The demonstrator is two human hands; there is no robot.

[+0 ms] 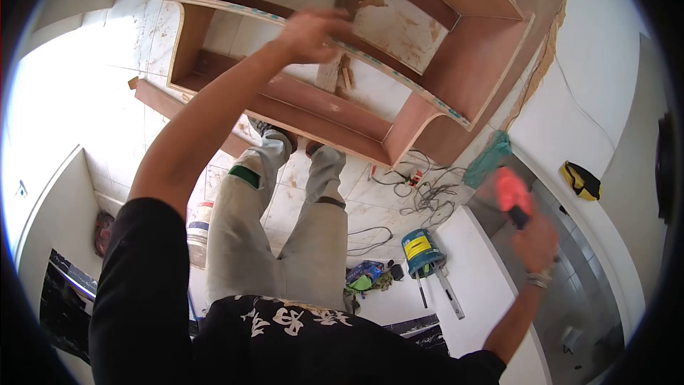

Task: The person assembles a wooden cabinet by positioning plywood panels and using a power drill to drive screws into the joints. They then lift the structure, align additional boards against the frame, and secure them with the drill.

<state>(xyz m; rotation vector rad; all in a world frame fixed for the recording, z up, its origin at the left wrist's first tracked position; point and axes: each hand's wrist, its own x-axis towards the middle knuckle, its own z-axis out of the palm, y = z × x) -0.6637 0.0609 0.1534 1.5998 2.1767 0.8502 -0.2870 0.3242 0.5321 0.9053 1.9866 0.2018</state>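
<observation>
One tool [511, 192] fills our right hand [536, 244], fingers curled; our left hand [312, 34], fingers too blurred to tell, is over the wooden frame [470, 64]. Cables [431, 201] tangle between frame and bucket [422, 248].

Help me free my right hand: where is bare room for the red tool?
The white slab looks bare between the metal bar and the grey area. So do tiles bordered by the left end of the cabinet and the plank. It is crowded below the cabinet's right end, where cords tangle, and around the bucket, with small items beside it.
</observation>
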